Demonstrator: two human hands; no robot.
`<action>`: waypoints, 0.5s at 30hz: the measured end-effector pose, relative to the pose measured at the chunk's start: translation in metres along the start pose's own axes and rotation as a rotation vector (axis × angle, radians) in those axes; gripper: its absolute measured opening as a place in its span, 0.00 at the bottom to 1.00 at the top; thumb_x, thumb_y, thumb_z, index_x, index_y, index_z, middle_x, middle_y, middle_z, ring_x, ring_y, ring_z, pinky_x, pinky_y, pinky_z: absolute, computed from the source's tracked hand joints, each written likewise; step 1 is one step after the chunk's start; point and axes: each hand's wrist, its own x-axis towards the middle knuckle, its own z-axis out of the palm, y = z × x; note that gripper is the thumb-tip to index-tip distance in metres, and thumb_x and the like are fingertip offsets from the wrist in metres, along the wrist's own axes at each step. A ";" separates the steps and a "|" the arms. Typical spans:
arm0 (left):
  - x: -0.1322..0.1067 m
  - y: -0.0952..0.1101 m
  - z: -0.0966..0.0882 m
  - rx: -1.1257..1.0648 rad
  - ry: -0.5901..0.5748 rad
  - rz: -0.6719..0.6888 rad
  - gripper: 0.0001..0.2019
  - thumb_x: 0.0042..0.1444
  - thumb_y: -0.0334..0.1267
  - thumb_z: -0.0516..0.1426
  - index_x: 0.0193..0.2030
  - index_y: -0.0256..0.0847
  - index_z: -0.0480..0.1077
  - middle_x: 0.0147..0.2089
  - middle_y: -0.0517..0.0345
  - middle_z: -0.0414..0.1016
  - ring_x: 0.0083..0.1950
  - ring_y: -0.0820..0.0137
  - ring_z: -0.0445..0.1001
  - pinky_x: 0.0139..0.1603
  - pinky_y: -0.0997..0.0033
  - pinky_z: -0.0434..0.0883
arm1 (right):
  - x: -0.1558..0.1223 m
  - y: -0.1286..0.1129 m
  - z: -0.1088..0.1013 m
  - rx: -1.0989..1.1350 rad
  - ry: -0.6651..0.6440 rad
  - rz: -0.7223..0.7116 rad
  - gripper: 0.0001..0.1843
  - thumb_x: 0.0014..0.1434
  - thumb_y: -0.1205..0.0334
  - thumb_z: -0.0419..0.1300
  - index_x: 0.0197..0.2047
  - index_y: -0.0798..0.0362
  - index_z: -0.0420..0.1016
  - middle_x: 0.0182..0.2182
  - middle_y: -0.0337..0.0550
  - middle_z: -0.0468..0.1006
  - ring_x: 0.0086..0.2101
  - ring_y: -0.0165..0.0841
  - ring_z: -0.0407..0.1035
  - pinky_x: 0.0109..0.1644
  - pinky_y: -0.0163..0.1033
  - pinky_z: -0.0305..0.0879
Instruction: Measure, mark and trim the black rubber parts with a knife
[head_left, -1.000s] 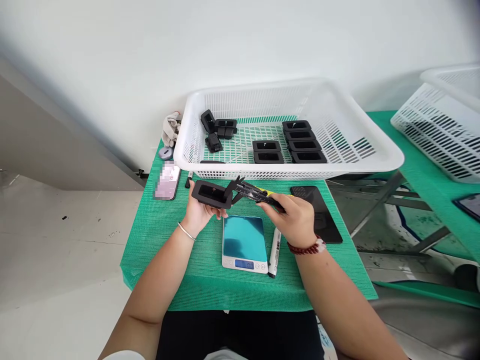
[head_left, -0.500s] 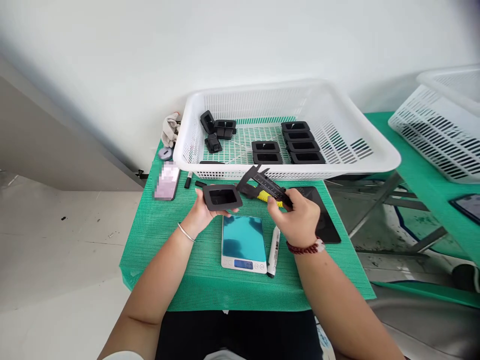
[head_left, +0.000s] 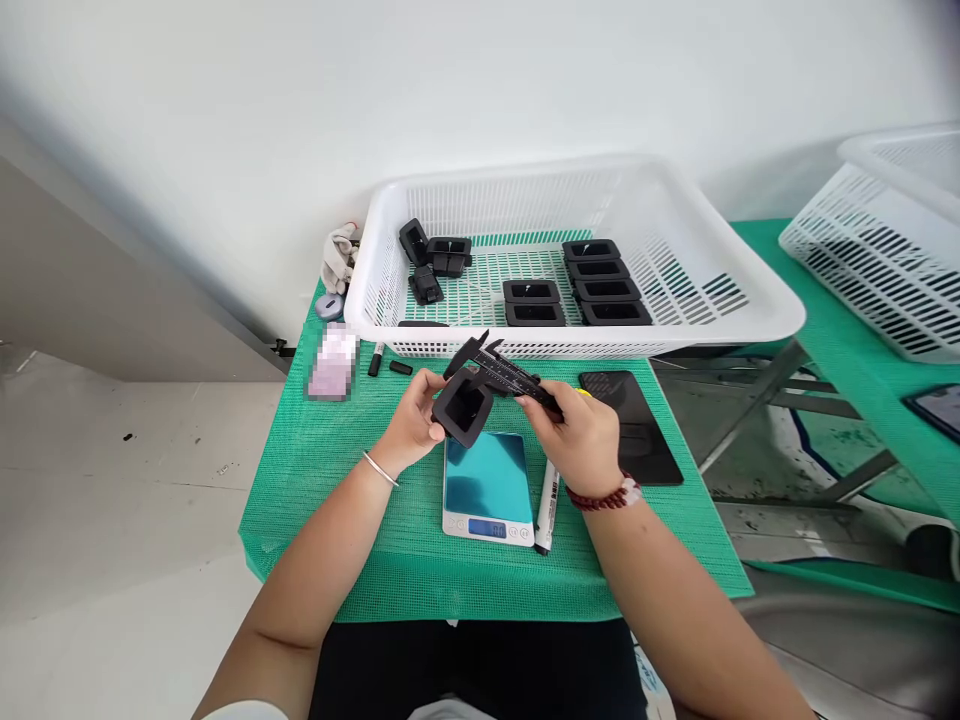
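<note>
My left hand (head_left: 411, 425) grips a black rectangular plastic part (head_left: 461, 409), tilted on edge above the small digital scale (head_left: 488, 485). My right hand (head_left: 581, 435) holds a black and yellow caliper (head_left: 502, 371), whose jaws sit at the top of the part. A silver bangle is on my left wrist, a bead bracelet on my right. Behind my hands stands a white basket (head_left: 390, 300) with several more black parts (head_left: 592, 285) in rows and a few loose ones (head_left: 431, 262) at its left.
A white marker (head_left: 548, 503) lies right of the scale, a dark phone (head_left: 634, 425) further right. A blurred phone (head_left: 331, 362), a pen (head_left: 375, 359) and a small cap (head_left: 400, 367) lie left. Green mesh covers the table (head_left: 315, 520). A second basket (head_left: 892, 240) stands right.
My left hand turned the black part from lying flat to standing on edge and shifted it right. My right hand swung the caliper left so its jaws meet the part.
</note>
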 end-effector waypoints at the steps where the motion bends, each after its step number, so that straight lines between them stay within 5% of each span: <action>1: -0.001 0.000 0.001 -0.017 -0.010 -0.009 0.38 0.23 0.67 0.64 0.35 0.41 0.58 0.37 0.59 0.68 0.34 0.73 0.66 0.32 0.76 0.61 | 0.000 0.000 0.000 -0.005 -0.002 0.018 0.15 0.61 0.51 0.57 0.32 0.55 0.73 0.16 0.37 0.70 0.19 0.28 0.65 0.24 0.33 0.54; 15: -0.005 0.002 -0.003 0.069 -0.110 -0.013 0.36 0.33 0.58 0.68 0.46 0.44 0.61 0.53 0.50 0.67 0.45 0.65 0.73 0.40 0.71 0.67 | -0.002 0.001 0.000 -0.030 0.020 0.093 0.18 0.57 0.49 0.61 0.26 0.54 0.75 0.13 0.36 0.68 0.16 0.25 0.60 0.22 0.32 0.52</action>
